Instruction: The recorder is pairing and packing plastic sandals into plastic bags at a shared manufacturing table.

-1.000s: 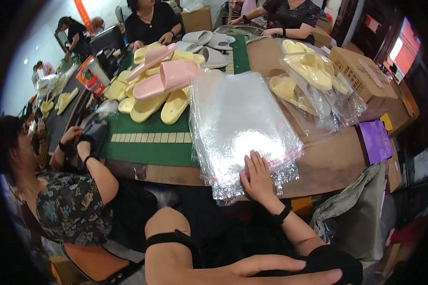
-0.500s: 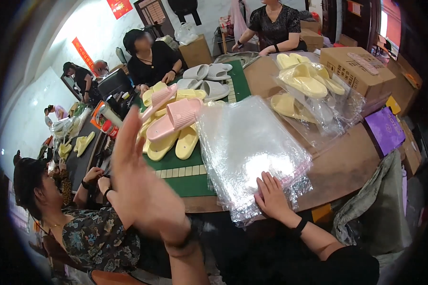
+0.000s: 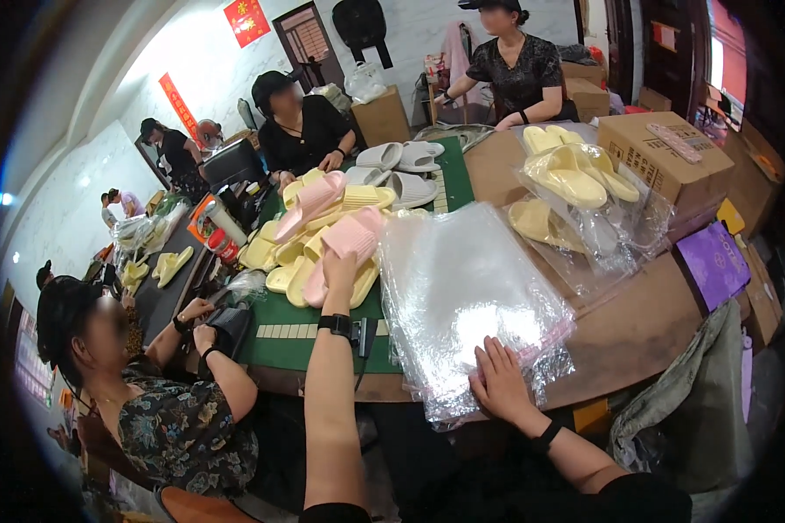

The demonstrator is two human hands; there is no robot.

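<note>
My left hand [image 3: 338, 277] reaches forward to a pink slipper [image 3: 354, 228] on the pile, its fingers at the foot opening and partly hidden by the strap. Another pink slipper [image 3: 310, 207] leans beside it on top of several yellow slippers [image 3: 363, 197]. My right hand [image 3: 501, 380] lies flat, fingers stretched, on the lower right of a stack of transparent plastic bags [image 3: 462, 270]. The stack overlaps the green mat [image 3: 310, 349] and the brown tabletop.
Grey slippers [image 3: 412, 188] lie behind the yellow ones. On the right are bagged yellow slippers [image 3: 576, 179], a cardboard box [image 3: 672, 161] and a purple package [image 3: 713, 261]. A co-worker [image 3: 148, 392] sits close on my left; two others are across the table.
My left hand has swung forward and down from its raised place onto the pink slipper. The right hand stays on the bags. The whole view has shifted slightly.
</note>
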